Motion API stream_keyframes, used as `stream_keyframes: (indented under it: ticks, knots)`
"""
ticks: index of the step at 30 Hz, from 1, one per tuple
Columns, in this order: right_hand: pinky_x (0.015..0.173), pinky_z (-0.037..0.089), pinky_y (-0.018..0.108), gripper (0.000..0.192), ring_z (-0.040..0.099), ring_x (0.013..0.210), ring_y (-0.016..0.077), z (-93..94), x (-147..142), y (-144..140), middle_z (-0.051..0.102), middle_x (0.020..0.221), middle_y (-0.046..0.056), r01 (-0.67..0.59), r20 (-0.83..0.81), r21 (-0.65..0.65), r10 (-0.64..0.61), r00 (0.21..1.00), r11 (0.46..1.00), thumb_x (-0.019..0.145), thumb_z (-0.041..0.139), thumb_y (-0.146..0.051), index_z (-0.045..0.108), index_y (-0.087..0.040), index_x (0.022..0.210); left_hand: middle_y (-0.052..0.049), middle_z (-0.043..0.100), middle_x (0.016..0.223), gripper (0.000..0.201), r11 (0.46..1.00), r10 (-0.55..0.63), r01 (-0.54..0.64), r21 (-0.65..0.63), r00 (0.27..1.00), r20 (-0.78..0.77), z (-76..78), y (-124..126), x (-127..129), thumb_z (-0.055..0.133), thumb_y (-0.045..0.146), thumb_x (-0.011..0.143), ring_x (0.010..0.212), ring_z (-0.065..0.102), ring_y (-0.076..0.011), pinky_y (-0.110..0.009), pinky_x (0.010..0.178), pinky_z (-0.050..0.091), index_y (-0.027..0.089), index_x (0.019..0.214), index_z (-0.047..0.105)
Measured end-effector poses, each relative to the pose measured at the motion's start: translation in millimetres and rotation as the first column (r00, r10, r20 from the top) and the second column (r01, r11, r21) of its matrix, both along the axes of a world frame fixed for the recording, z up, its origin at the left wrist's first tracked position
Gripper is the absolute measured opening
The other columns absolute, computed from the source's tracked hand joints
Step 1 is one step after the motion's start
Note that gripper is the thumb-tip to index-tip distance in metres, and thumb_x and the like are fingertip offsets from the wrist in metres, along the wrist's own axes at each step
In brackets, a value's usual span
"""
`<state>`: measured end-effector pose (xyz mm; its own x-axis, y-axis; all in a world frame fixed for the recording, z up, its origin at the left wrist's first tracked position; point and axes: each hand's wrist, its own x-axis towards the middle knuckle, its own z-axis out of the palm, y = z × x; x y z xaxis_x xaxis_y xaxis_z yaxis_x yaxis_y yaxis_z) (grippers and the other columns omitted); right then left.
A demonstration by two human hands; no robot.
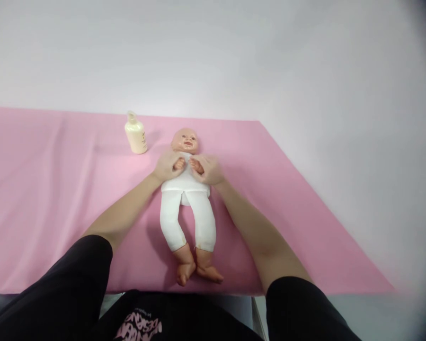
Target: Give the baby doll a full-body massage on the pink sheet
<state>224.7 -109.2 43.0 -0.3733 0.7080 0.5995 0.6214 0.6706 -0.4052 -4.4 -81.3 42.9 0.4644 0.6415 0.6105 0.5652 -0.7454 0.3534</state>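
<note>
A baby doll (188,194) in a white suit lies on its back on the pink sheet (57,189), head away from me, bare feet toward me. My left hand (167,166) is wrapped around the doll's arm on the left, its small hand showing between my fingers. On the other side, my right hand (209,169) grips the doll's other arm. Both doll hands are brought together over its chest.
A cream lotion bottle (136,134) with a pump top stands on the sheet just left of the doll's head. The sheet's right edge (305,175) runs diagonally, and its near edge lies just past the doll's feet. A white wall is behind.
</note>
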Motion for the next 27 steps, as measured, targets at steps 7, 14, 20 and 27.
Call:
stream_keyframes:
  ticks: [7, 14, 20, 27]
  knots:
    - [0.105, 0.054, 0.053, 0.045, 0.070, 0.112, 0.0327, -5.7, -0.7, 1.1, 0.075, 0.119, 0.011, 0.019, 0.066, 0.039, -0.021, 0.998, 0.999, 0.084, 0.060, -0.045, 0.068, -0.026, 0.124, -0.014, 0.074, 0.107, 0.033, 0.999, -0.038, 0.040, 0.026, 0.997, -0.070, -7.3, -1.9, 3.9, 0.054, 0.042, 0.092, 0.104, 0.069, -0.0296, -0.047, 0.096, 0.053, 0.020, 0.114, 0.067]
    - [0.114, 0.048, 0.051, 0.062, 0.062, 0.129, 0.0285, -9.8, 10.6, 33.8, 0.060, 0.141, 0.018, 0.259, -0.407, -0.101, -0.277, 0.870, 0.961, 0.098, 0.045, -0.059, 0.037, -0.022, 0.147, -0.021, 0.054, 0.148, 0.067, 0.976, 0.216, -0.209, -0.055, 0.926, 0.310, -8.9, 31.7, -9.1, 0.053, 0.054, 0.098, 0.141, 0.052, -0.0325, -0.049, 0.120, 0.039, 0.017, 0.152, 0.038]
    - [0.117, 0.044, 0.048, 0.059, 0.064, 0.125, 0.0239, -28.5, 39.9, 70.4, 0.066, 0.134, 0.016, 0.264, -0.521, -0.281, -0.378, 0.765, 0.922, 0.096, 0.041, -0.068, 0.051, -0.022, 0.132, -0.024, 0.047, 0.158, 0.081, 0.896, 0.373, -0.228, -0.380, 0.851, 0.369, -29.2, 68.1, -23.9, 0.053, 0.060, 0.097, 0.151, 0.042, -0.0372, -0.054, 0.128, 0.027, 0.015, 0.161, 0.030]
    - [0.116, 0.044, 0.046, 0.052, 0.067, 0.120, 0.0243, -58.6, 61.7, 90.9, 0.074, 0.118, 0.014, 0.212, -0.437, -0.555, -0.499, 0.748, 0.804, 0.094, 0.041, -0.062, 0.069, -0.019, 0.088, -0.018, 0.062, 0.145, 0.072, 0.801, 0.451, -0.203, -0.562, 0.824, 0.344, -35.9, 78.8, -34.5, 0.059, 0.059, 0.095, 0.141, 0.054, -0.0379, -0.058, 0.123, 0.033, 0.018, 0.152, 0.045]
